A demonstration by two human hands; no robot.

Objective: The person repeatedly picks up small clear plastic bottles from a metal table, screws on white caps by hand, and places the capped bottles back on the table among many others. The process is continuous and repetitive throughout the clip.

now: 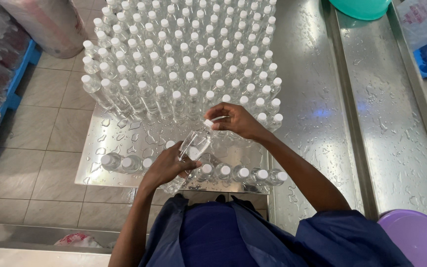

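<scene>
Between the two hands, a clear bottle (193,144) hangs tilted over a wet steel surface (124,136). The left hand (168,165) is wrapped around the bottle's lower body, while the right hand (235,120) closes its fingertips on the white cap (208,123) at the upper end. Just below the left hand, a row of capped bottles (223,173) stands along the surface's near edge; beyond the right hand, a dense block of upright bottles (184,54) fills the far side.

Water beads across the steel, so the plastic is likely slick, and the bottle could slip out of the left hand's grip. A fall would probably topple the near row, which stands close to the edge above the tiled floor (40,143). The right forearm reaches over that row, and a dropped elbow could knock it. A cap seated crooked might let the bottle leak.

Further right lie a second wet channel (391,123), a teal basin (362,7) and a purple tub (416,237).
</scene>
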